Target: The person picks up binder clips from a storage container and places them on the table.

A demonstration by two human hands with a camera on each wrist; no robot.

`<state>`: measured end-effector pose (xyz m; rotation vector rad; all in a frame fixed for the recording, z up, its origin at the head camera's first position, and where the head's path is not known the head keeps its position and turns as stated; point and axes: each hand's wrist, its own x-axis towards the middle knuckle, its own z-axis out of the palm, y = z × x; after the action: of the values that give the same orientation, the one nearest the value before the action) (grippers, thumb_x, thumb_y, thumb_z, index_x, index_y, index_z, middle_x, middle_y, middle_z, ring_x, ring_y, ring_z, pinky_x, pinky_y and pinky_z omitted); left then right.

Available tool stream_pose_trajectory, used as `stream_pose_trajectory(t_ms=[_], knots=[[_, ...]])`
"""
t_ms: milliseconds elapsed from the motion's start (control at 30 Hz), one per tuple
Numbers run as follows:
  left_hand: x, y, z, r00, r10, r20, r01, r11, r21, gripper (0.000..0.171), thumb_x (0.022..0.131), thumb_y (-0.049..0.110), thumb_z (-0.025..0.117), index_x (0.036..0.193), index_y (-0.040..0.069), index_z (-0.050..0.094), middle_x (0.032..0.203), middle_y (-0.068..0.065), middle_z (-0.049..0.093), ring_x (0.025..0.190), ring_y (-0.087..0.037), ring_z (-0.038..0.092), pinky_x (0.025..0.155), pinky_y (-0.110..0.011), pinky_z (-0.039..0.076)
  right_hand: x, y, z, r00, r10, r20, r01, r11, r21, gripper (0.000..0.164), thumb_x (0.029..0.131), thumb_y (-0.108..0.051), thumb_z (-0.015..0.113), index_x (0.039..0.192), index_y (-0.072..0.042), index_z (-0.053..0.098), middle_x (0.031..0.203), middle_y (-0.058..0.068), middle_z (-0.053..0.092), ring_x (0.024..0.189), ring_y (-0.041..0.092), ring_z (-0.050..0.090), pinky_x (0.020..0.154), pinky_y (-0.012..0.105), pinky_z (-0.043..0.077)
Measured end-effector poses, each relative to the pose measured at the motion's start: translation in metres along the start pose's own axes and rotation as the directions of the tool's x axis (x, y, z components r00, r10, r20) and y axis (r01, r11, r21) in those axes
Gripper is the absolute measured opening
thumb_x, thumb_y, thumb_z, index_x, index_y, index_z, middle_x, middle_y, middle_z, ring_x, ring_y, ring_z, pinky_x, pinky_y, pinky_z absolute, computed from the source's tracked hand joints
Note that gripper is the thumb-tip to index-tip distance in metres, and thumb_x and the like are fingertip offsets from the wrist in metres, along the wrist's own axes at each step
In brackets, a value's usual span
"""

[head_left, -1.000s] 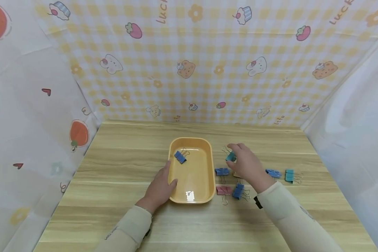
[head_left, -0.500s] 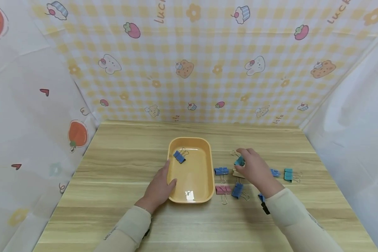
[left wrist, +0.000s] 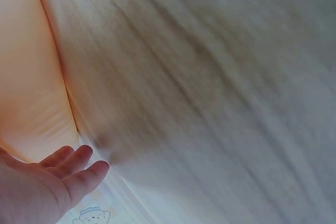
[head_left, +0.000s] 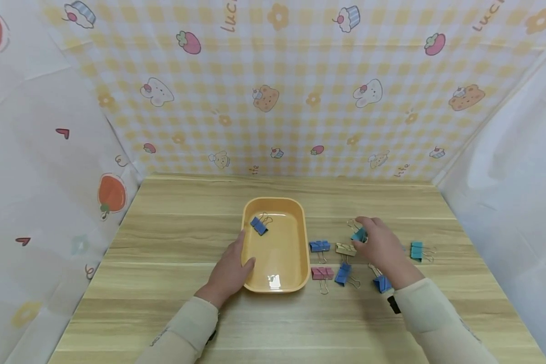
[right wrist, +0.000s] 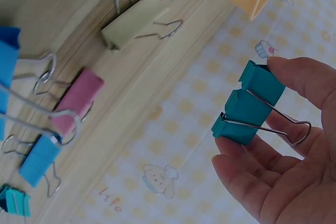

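My right hand (head_left: 377, 245) pinches a teal binder clip (right wrist: 249, 106) by its two ends, between the thumb and the fingers. It is raised above the table, and its wire handles show in the right wrist view. On the left side of the yellow tray (head_left: 277, 292), my left hand (head_left: 229, 268) grips the wall, thumb over the rim and fingers along the outside. One blue binder clip (head_left: 259, 226) lies inside the tray near its far left corner. The left wrist view shows my fingertips (left wrist: 86, 174) beside the tray's wall.
Right of the tray lie a blue clip (head_left: 319, 246), a pink clip (head_left: 322, 273), a pale yellow clip (head_left: 345, 249) and more blue ones. Another teal clip (head_left: 416, 251) is farthest right. A second pink clip (right wrist: 79, 100) is behind my right hand in the head view.
My right hand has moved right and slightly nearer with the teal clip, uncovering the yellow clip and a blue clip near the wrist. My left hand and the tray stay in place.
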<state>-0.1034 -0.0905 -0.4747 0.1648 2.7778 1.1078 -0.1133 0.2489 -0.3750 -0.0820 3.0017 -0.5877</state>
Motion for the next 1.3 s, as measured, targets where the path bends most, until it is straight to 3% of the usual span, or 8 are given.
stream_pose_trajectory(t_ms=[400, 700, 967, 1300], knots=[[0.0, 0.001, 0.0, 1.0, -0.005, 0.003, 0.005, 1.0, 0.006, 0.078, 0.095, 0.028, 0.057, 0.156, 0.011, 0.012, 0.148, -0.025, 0.036, 0.136, -0.039, 0.037, 0.108, -0.053, 0.033, -0.008, 0.019, -0.01, 0.997, 0.069, 0.032, -0.068, 0.998, -0.004, 0.064, 0.09, -0.023, 0.068, 0.142, 0.002, 0.04, 0.138, 0.034, 0.038, 0.113, 0.051, 0.05, 0.084, 0.06, 0.048], [-0.001, 0.004, -0.002, 1.0, 0.012, -0.012, -0.012, 1.0, 0.0, 0.077, 0.093, 0.027, 0.058, 0.154, 0.007, 0.016, 0.144, -0.027, 0.04, 0.132, -0.04, 0.041, 0.107, -0.052, 0.035, -0.011, 0.042, -0.014, 0.995, 0.102, 0.018, -0.102, 0.995, 0.009, 0.063, 0.089, -0.018, 0.067, 0.14, 0.006, 0.04, 0.133, 0.039, 0.04, 0.113, 0.054, 0.047, 0.085, 0.062, 0.045], [0.0, 0.003, -0.002, 1.0, 0.016, -0.014, -0.016, 1.0, 0.002, 0.077, 0.093, 0.026, 0.058, 0.154, 0.005, 0.015, 0.144, -0.027, 0.04, 0.132, -0.04, 0.041, 0.107, -0.053, 0.035, -0.013, 0.06, -0.016, 0.991, 0.127, 0.037, -0.127, 0.992, -0.01, 0.069, 0.088, -0.026, 0.069, 0.138, 0.009, 0.039, 0.132, 0.041, 0.039, 0.111, 0.055, 0.047, 0.084, 0.064, 0.045], [0.0, 0.003, -0.001, 1.0, 0.012, -0.007, -0.012, 1.0, 0.005, 0.077, 0.094, 0.026, 0.057, 0.155, 0.006, 0.014, 0.145, -0.026, 0.039, 0.133, -0.039, 0.039, 0.108, -0.053, 0.034, -0.018, 0.074, -0.015, 0.984, 0.16, 0.084, -0.159, 0.987, -0.019, 0.062, 0.087, -0.016, 0.067, 0.135, 0.013, 0.04, 0.126, 0.044, 0.042, 0.106, 0.054, 0.05, 0.083, 0.062, 0.045]])
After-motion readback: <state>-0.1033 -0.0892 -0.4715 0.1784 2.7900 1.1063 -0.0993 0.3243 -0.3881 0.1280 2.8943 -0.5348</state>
